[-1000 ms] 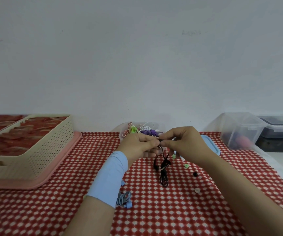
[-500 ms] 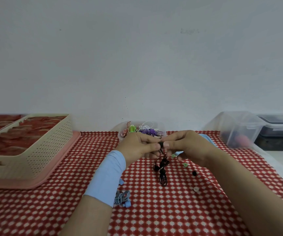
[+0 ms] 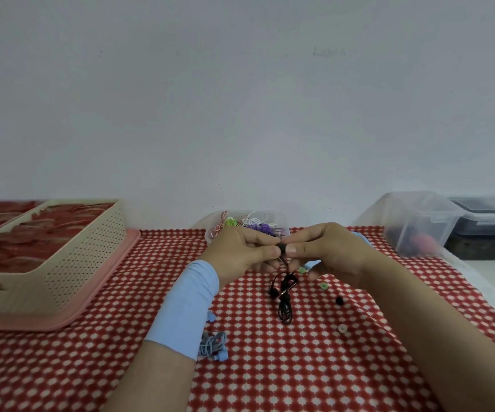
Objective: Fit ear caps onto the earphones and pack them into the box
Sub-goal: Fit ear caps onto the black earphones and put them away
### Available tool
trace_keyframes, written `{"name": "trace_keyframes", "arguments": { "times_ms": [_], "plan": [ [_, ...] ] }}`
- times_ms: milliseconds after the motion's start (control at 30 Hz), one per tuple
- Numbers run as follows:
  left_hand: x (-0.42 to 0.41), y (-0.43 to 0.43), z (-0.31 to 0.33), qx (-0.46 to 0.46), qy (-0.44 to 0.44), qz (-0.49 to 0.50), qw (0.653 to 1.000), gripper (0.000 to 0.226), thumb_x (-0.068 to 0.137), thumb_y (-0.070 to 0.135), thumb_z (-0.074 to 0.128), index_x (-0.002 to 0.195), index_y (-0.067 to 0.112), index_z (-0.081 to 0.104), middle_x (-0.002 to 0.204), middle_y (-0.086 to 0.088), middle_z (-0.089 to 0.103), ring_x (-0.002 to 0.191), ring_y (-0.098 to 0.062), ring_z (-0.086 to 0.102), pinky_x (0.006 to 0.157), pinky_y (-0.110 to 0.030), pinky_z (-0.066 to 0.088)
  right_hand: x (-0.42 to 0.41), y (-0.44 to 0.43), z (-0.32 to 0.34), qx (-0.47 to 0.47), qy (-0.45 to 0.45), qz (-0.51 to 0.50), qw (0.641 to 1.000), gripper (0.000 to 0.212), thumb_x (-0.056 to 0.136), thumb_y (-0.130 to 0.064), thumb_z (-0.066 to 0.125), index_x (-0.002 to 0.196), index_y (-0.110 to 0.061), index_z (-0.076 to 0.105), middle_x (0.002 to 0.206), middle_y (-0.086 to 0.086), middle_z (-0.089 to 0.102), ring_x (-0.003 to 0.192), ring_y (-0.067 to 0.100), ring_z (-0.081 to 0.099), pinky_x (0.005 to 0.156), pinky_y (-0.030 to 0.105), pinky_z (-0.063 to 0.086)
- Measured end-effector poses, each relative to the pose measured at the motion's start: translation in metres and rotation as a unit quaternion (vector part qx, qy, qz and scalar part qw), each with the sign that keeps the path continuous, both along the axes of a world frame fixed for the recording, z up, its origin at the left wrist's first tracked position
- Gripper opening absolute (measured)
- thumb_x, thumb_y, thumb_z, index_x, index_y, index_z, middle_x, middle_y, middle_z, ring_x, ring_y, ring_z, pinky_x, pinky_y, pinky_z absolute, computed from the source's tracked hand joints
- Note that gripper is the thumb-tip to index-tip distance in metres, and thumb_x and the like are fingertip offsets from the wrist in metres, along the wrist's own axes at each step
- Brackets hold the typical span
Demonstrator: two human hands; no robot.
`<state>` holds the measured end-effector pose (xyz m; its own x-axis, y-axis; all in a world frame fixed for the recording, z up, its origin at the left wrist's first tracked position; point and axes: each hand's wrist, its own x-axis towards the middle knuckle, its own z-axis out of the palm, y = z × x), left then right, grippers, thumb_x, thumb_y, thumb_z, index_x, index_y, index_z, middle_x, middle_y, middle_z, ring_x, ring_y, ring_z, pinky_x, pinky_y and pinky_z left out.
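Note:
My left hand (image 3: 241,252) and my right hand (image 3: 328,252) meet fingertip to fingertip above the checked cloth. Between them they pinch one black earbud with its black ear cap (image 3: 282,248). The rest of the black earphones (image 3: 283,295) hangs below in a bundled cable, its end on the cloth. Loose caps lie to the right: green ones (image 3: 323,286), a black one (image 3: 339,300) and a white one (image 3: 342,328). A blue-grey earphone bundle (image 3: 213,344) lies by my left forearm.
A clear tub (image 3: 280,223) of coloured earphones stands behind my hands. A beige perforated basket (image 3: 70,263) on a pink tray (image 3: 97,289) fills the left. A clear lidded box (image 3: 418,224) and a dark container (image 3: 487,227) stand at the right. A blue lid (image 3: 360,237) peeks out behind my right hand.
Both hands have stayed together on the black earbud, with the fingers shifting slightly. The hanging cable has barely moved.

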<state>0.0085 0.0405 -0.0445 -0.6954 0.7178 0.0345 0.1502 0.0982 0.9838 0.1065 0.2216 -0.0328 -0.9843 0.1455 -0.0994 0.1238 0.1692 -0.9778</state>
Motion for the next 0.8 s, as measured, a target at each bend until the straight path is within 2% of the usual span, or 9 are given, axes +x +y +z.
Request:
{"name": "trace_keyframes", "arguments": {
  "times_ms": [100, 267, 467, 567, 700, 800],
  "plan": [
    [-0.001, -0.001, 0.001, -0.014, 0.010, -0.002, 1.000, 0.026, 0.086, -0.001, 0.070, 0.111, -0.001, 0.071, 0.084, -0.016, 0.075, 0.071, -0.016, 0.072, 0.065, -0.020, 0.056, 0.002, 0.001, 0.003, 0.001, -0.005, 0.013, 1.000, 0.014, 0.085, -0.016, 0.077, 0.097, -0.015, 0.083, 0.089, 0.017, 0.078, 0.078, 0.017, 0.073, 0.058, 0.027, 0.054],
    [0.002, 0.001, 0.001, -0.015, 0.008, -0.010, 1.000, 0.024, 0.085, -0.002, 0.069, 0.109, 0.000, 0.072, 0.084, -0.015, 0.075, 0.070, -0.015, 0.072, 0.065, -0.020, 0.056, 0.003, 0.003, 0.003, -0.009, -0.016, 0.020, 1.000, 0.026, 0.075, -0.025, 0.078, 0.098, -0.014, 0.083, 0.091, 0.014, 0.078, 0.080, 0.017, 0.074, 0.056, 0.025, 0.055],
    [0.001, 0.001, -0.002, -0.041, 0.031, 0.001, 0.999, 0.023, 0.083, -0.004, 0.071, 0.106, 0.001, 0.072, 0.088, -0.019, 0.074, 0.071, -0.016, 0.072, 0.066, -0.022, 0.059, -0.001, -0.002, -0.005, 0.029, -0.017, 0.000, 0.999, 0.014, 0.085, -0.014, 0.079, 0.097, -0.009, 0.082, 0.083, 0.011, 0.077, 0.073, 0.016, 0.072, 0.054, 0.025, 0.053],
    [0.000, 0.001, -0.007, -0.030, 0.008, 0.016, 0.999, 0.023, 0.084, -0.001, 0.071, 0.107, 0.002, 0.072, 0.087, -0.016, 0.075, 0.072, -0.016, 0.072, 0.067, -0.023, 0.059, 0.000, -0.004, -0.006, 0.041, 0.000, -0.005, 0.999, 0.012, 0.090, -0.013, 0.075, 0.100, -0.011, 0.081, 0.080, 0.007, 0.077, 0.074, 0.017, 0.072, 0.053, 0.026, 0.053],
    [0.000, 0.002, -0.006, 0.001, -0.050, 0.028, 0.998, 0.016, 0.085, 0.002, 0.071, 0.099, 0.008, 0.073, 0.080, -0.008, 0.076, 0.071, -0.015, 0.072, 0.065, -0.024, 0.059, 0.004, 0.001, 0.003, 0.040, 0.037, 0.006, 0.998, 0.020, 0.091, -0.015, 0.074, 0.111, -0.018, 0.078, 0.090, 0.012, 0.079, 0.079, 0.020, 0.074, 0.057, 0.029, 0.054],
    [0.001, 0.002, -0.005, 0.007, -0.066, 0.028, 0.997, 0.021, 0.085, 0.005, 0.072, 0.105, 0.004, 0.071, 0.084, -0.011, 0.075, 0.074, -0.016, 0.072, 0.067, -0.026, 0.059, 0.003, -0.001, 0.004, 0.087, 0.068, -0.001, 0.994, 0.019, 0.088, -0.010, 0.077, 0.105, -0.018, 0.079, 0.086, 0.010, 0.078, 0.076, 0.022, 0.073, 0.059, 0.035, 0.056]
  ]
}}
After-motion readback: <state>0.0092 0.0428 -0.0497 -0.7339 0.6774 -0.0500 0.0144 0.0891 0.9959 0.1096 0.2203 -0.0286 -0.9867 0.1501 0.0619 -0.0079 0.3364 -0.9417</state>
